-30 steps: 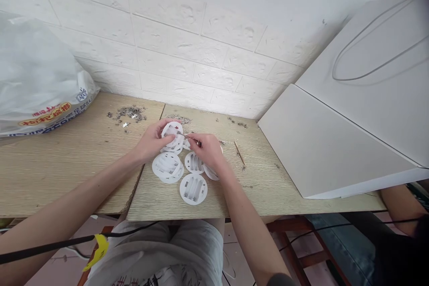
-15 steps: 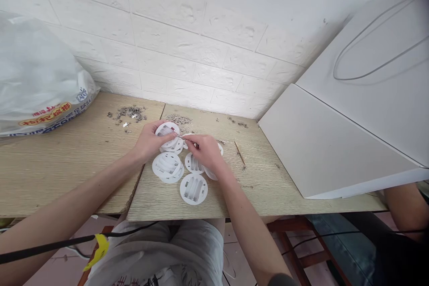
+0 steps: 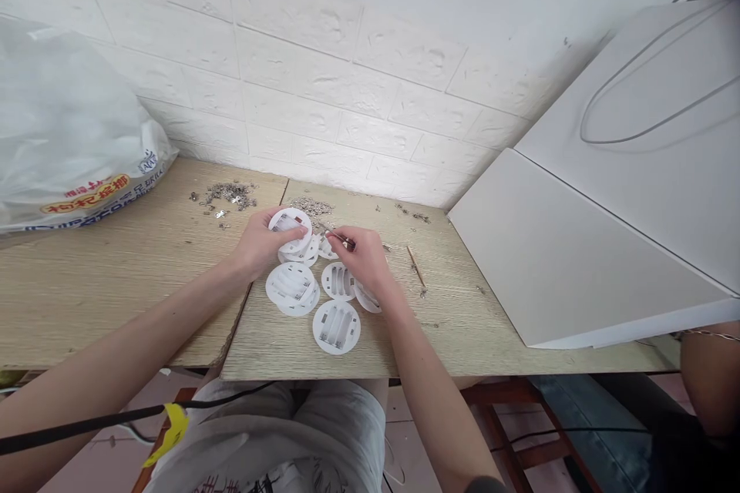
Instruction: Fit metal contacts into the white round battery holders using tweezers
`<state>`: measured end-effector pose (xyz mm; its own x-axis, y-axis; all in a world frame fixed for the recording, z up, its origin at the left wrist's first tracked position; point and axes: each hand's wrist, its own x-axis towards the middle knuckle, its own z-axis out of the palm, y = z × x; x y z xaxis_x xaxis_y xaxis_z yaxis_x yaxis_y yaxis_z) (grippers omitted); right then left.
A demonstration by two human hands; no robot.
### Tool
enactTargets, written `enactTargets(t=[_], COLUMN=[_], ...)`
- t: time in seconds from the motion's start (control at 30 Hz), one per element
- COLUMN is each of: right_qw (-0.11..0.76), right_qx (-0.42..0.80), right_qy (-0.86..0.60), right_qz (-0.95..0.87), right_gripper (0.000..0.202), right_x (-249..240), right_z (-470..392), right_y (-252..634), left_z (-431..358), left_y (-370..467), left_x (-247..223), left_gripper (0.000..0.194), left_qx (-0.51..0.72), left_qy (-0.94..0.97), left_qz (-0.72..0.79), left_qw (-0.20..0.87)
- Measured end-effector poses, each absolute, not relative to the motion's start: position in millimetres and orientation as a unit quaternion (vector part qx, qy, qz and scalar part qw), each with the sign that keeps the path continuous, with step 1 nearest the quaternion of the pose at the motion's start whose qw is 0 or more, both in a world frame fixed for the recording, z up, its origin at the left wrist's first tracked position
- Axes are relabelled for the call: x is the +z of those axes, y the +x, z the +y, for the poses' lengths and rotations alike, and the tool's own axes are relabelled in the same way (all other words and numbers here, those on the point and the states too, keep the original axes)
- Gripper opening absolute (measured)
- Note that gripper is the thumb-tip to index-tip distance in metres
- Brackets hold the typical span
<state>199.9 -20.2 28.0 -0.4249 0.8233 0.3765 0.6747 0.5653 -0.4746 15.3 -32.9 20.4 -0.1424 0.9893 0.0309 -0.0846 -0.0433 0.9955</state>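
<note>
A white disc is gripped in the left hand, its face pressed by the thumb, and is held over other discs on the table. A thin tool is pinched in the right hand, just beside the disc. Metal bits are strewn near the wall.

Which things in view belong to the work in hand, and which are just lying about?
Likely part of the work:
white disc, in the left hand
slim tool, in the right hand
loose discs
small metal parts, heaped

Apparently just lying about:
thin stick
white box
grey cable, on that box
printed bag, contents unclear
</note>
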Motion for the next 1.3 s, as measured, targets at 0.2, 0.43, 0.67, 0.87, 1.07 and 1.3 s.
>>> enactTargets(t=[0.2,0.43,0.67,0.87,1.07,1.3], right_qw=[0.274,0.262,0.196,0.13,0.066,0.007], right_qx=[0.117,0.118,0.093,0.113,0.111,0.099], right_qy=[-0.48,-0.528,-0.589,-0.625,-0.616,-0.604], right_qz=[-0.825,-0.799,-0.778,-0.762,-0.777,-0.791], right_gripper=[0.028,0.023,0.022,0.016,0.008,0.01], right_x=[22,20,15,20,39,44], right_z=[-16,-9,-8,-4,-4,-2], right_y=[203,210,200,193,188,181], left_z=[-34,-32,-34,-34,-31,-35], left_y=[16,12,15,15,13,13], left_x=[23,23,23,24,21,27], left_gripper=[0.041,0.037,0.037,0.036,0.039,0.04], left_qx=[0.576,0.589,0.579,0.567,0.573,0.564], left_qy=[0.44,0.442,0.462,0.485,0.483,0.466], left_qz=[0.499,0.504,0.505,0.513,0.511,0.531], left_qw=[0.475,0.452,0.443,0.424,0.42,0.428])
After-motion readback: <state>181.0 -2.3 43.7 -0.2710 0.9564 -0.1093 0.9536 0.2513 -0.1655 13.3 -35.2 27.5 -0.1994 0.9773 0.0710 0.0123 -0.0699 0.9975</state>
